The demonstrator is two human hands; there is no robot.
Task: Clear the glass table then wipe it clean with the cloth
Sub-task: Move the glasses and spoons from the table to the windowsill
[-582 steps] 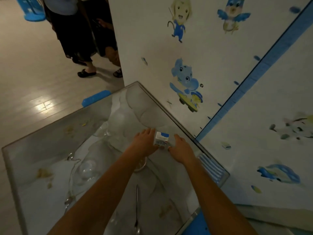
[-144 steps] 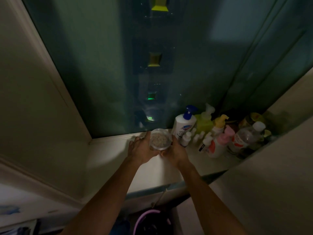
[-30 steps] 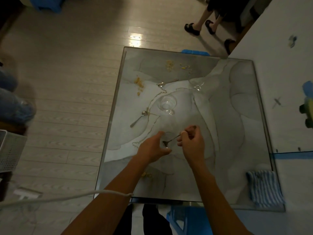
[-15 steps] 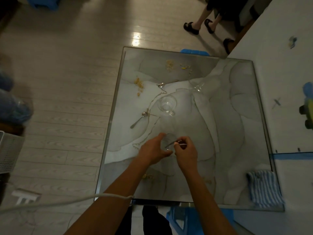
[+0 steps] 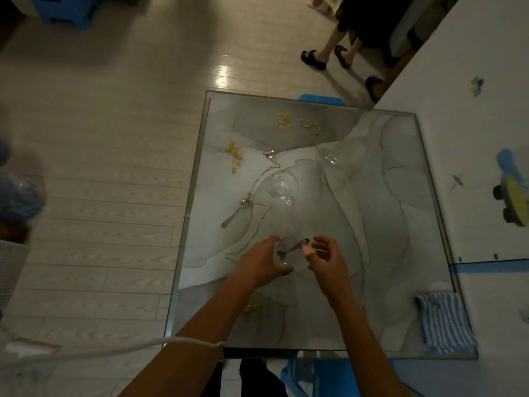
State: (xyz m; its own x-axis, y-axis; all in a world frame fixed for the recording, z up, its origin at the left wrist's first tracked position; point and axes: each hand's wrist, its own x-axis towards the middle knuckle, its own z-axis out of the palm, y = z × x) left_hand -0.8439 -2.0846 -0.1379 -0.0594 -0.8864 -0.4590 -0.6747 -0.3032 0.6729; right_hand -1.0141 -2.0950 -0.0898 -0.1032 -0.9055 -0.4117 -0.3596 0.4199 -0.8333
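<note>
1. The square glass table (image 5: 400, 196), with a grey marbled pattern under its top, stands against a white wall with cartoon stickers (image 5: 472, 167).
2. The left hand (image 5: 262, 263) curls its grip round a small clear glass cup (image 5: 283, 253) near the table's middle front.
3. A small metal spoon (image 5: 294, 247) leans in that cup, its handle pointing toward the right hand (image 5: 326, 260).
4. The right hand's grip is loosely spread beside the spoon handle; I cannot tell whether it touches it. One finger wears a tan bandage (image 5: 308, 250).
5. Farther back lie a second clear glass cup (image 5: 282, 186), a spoon to its left (image 5: 236, 214), another spoon (image 5: 279, 151) and a clear glass (image 5: 329, 156).
6. Yellow crumbs (image 5: 234, 153) are scattered on the far and near parts.
7. The blue-and-white striped cloth (image 5: 443, 322) lies on the table's near right corner.
</note>
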